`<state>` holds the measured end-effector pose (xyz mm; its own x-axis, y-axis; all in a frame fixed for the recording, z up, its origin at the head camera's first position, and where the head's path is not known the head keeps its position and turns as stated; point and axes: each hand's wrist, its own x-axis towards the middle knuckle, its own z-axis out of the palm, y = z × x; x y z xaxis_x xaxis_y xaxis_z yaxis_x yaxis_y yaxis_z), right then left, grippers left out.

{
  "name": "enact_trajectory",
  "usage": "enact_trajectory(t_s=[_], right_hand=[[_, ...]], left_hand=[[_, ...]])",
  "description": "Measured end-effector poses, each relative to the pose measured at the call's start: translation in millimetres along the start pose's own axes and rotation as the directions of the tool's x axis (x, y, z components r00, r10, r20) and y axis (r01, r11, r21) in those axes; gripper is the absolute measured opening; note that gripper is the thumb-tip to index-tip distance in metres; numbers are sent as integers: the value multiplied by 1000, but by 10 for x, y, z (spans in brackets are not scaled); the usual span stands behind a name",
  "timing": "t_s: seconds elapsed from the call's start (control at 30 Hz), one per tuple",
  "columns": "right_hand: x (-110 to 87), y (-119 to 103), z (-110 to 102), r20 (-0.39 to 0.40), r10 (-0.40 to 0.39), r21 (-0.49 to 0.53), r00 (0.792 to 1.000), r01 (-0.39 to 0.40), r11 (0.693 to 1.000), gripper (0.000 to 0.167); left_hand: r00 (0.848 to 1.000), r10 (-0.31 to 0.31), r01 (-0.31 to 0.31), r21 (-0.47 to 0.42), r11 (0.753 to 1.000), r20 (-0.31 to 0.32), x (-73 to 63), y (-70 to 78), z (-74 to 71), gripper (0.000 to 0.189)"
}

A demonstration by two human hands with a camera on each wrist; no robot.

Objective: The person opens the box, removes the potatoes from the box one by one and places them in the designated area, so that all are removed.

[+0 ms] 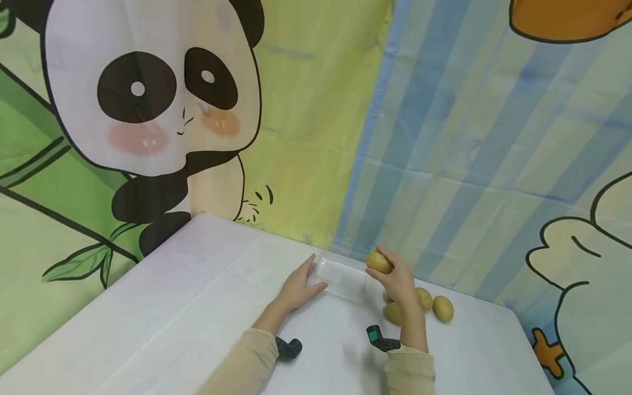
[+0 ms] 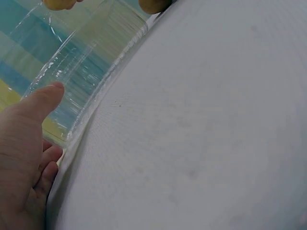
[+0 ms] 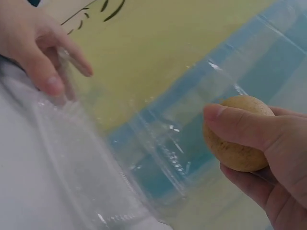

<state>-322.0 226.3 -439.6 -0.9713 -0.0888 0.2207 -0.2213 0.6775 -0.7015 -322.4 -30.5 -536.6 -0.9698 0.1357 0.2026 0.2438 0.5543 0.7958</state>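
Observation:
A yellow-brown potato [image 1: 378, 263] is pinched between the thumb and fingers of my right hand [image 1: 399, 281], raised over the right end of a clear plastic container [image 1: 343, 280]. In the right wrist view, the thumb lies across the near side of the potato [image 3: 237, 155] and the fingers support it from below. My left hand [image 1: 295, 289] holds the container's left end, thumb on the near side and fingers around the far side. The left wrist view shows its thumb on the transparent wall [image 2: 79, 91].
Several more potatoes lie on the white table [image 1: 207, 307] right of the container, among them one potato [image 1: 443, 308] at the outer edge and another [image 1: 393, 312] partly behind my right wrist. A printed curtain [image 1: 306, 137] hangs right behind the table.

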Motion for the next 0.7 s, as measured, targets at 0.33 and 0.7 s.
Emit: enact_trajectory(t_s=[0.33,0.7], right_hand=[[-149,33,-254,1,100,21,995,-100,995,75],[-281,159,-379,-33,72,0,997,-72,997,67]], left_hand=[[1000,-6,6,-1,1000,-4,14,-1,2,90],[1000,0,0,1,1000,-3,12,-6,6,89]])
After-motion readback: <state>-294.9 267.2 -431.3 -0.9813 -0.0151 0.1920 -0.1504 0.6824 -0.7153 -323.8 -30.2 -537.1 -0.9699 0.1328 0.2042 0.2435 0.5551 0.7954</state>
